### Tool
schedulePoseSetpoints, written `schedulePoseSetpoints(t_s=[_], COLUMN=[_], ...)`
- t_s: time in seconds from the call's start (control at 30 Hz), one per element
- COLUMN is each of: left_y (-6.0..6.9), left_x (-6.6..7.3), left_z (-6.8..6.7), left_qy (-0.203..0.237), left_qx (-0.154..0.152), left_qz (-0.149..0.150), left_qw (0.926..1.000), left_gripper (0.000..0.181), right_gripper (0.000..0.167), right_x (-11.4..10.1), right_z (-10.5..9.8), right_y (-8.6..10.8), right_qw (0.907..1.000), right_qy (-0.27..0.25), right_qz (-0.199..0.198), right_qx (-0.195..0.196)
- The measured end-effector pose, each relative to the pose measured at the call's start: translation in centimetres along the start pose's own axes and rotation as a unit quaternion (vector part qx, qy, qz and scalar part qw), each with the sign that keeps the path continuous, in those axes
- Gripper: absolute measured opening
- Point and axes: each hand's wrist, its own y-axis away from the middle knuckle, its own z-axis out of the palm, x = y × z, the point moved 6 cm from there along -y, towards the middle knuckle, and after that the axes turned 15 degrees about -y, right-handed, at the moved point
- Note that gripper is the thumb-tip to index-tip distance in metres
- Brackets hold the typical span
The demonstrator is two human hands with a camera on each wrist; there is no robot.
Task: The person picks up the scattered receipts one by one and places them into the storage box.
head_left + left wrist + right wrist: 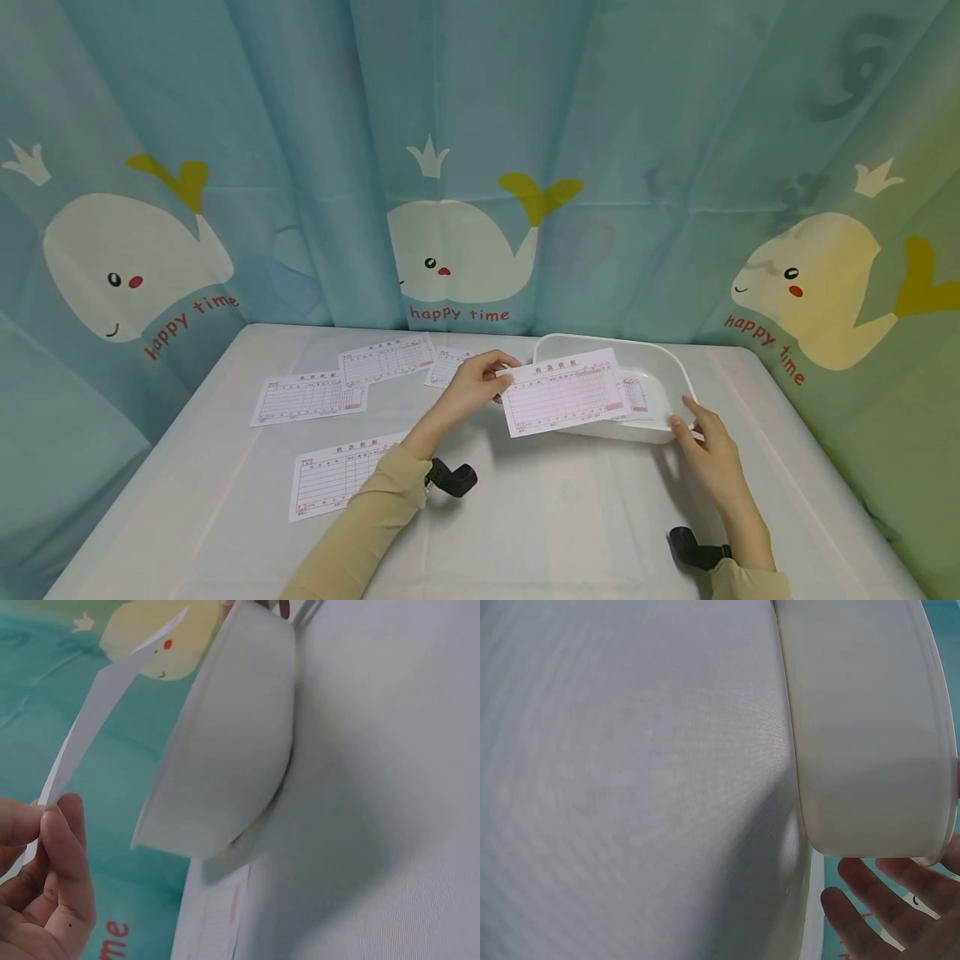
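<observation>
My left hand (pixel 474 387) pinches a printed paper receipt (pixel 562 392) by its left edge, thumb against fingers. The receipt is held up over the front left of a white plastic basin (pixel 630 432). In the left wrist view the paper (pixel 90 712) is nearly edge-on and bent, apart from the basin (pixel 225 735). Another receipt (pixel 637 396) lies inside the basin, partly covered by the held one. At the basin's front right corner, my right hand (pixel 712 462) holds the rim; the right wrist view shows its fingers (pixel 874 889) spread by the end wall.
Several more receipts lie on the white table (pixel 525 533) to the left: one in front (pixel 330 479), partly under the left forearm, one behind it (pixel 307 398), and two (pixel 386 358) farther back. A blue curtain (pixel 465 83) with printed whales hangs behind.
</observation>
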Motion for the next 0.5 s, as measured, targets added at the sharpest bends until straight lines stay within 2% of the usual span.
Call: schedulePoseSetpoints(t_s=[0.5], left_y=[-3.6], left_x=[1.0], left_z=[2.6], left_qy=[-0.026], left_qx=[-0.007], left_qz=[-0.02], left_qw=[0.9994], left_gripper=[0.024], right_gripper=[0.057], right_x=[0.0], right_z=[-0.1], right_y=[0.0], right_qw=[0.9999], right_qy=[0.002], right_qz=[-0.013], right_qx=[0.001])
